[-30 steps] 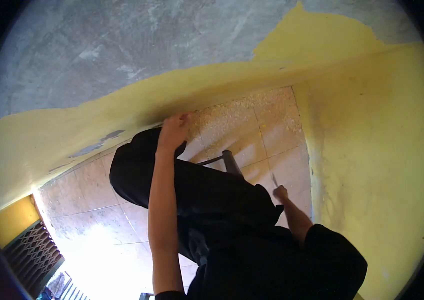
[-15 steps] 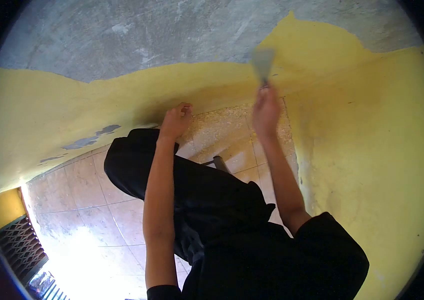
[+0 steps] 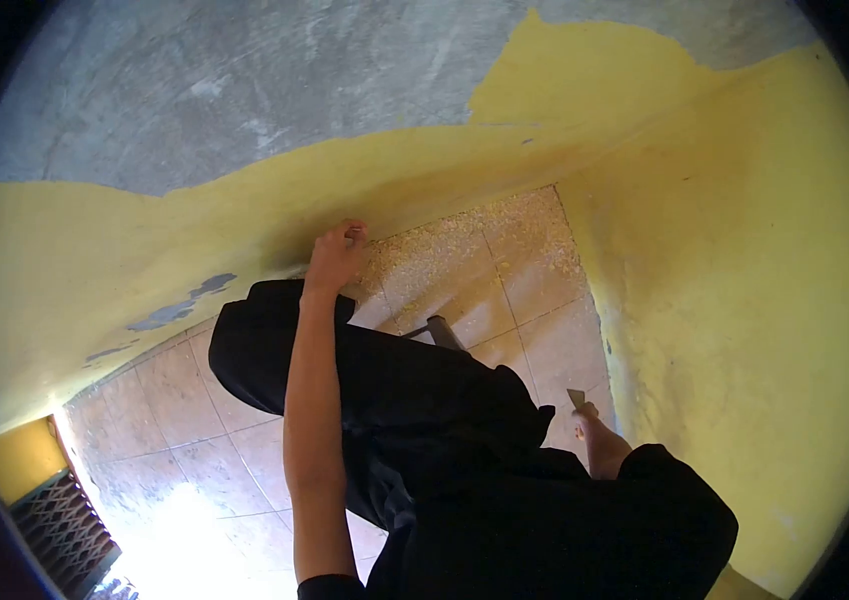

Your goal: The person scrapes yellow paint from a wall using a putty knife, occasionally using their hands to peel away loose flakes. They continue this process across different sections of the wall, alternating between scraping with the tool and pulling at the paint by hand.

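My right hand point(image 3: 589, 418) is down at my right side, wrapped around a putty knife; only part of its flat blade point(image 3: 575, 398) shows, and the handle is mostly hidden. Beyond my knee, my left hand point(image 3: 337, 258) hangs close to the lower wall with its fingers loosely curled and nothing visible in them. The wall has yellow paint point(image 3: 424, 160) along its lower part. Above a ragged paint edge lies bare grey plaster point(image 3: 244, 90). A yellow peak of paint point(image 3: 584, 75) reaches up near the corner.
Small paint flakes point(image 3: 444, 250) litter the tiled floor point(image 3: 504, 300) by the wall's foot. A second yellow wall point(image 3: 734, 250) stands at right. Between my knee and the floor shows a dark stool leg point(image 3: 444, 332). A lattice gate point(image 3: 64, 530) and bright light are at lower left.
My right hand has come down from the wall to my right side, still gripping the putty knife. My left hand stays near the wall's base. The view has tilted slightly.
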Demonstrator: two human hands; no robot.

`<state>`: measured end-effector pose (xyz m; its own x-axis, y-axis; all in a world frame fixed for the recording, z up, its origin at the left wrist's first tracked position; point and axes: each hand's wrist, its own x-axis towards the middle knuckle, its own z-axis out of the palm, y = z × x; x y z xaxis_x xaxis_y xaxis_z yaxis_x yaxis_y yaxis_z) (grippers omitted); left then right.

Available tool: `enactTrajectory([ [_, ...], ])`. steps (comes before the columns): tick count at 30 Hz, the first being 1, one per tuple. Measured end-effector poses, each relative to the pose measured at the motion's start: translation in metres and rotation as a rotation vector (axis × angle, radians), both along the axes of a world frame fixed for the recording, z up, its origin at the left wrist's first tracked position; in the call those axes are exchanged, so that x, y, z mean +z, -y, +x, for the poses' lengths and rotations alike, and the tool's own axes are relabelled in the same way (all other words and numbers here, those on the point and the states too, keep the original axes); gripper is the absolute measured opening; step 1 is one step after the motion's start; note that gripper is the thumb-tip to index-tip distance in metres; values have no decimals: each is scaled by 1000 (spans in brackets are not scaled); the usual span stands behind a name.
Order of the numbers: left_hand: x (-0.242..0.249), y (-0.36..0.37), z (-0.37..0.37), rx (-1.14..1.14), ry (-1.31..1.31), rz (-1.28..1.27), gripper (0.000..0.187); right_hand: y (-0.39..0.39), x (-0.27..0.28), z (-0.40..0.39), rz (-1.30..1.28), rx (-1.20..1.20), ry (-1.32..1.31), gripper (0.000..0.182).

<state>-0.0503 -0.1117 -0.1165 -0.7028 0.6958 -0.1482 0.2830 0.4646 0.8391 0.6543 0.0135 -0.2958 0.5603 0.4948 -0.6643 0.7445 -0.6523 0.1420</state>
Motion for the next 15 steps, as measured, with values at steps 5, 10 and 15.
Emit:
enactTrajectory([
  [5,16,-15,11,-54,-90,-81,24,-45,-72,-124,38,844,-190,32],
  [10,4,-14,11,-50,-102,-65,27,-76,52,-348,564,903,-731,31],
  [15,33,-24,13,-12,13,-2,25,-80,149,-435,526,926,-1018,38],
])
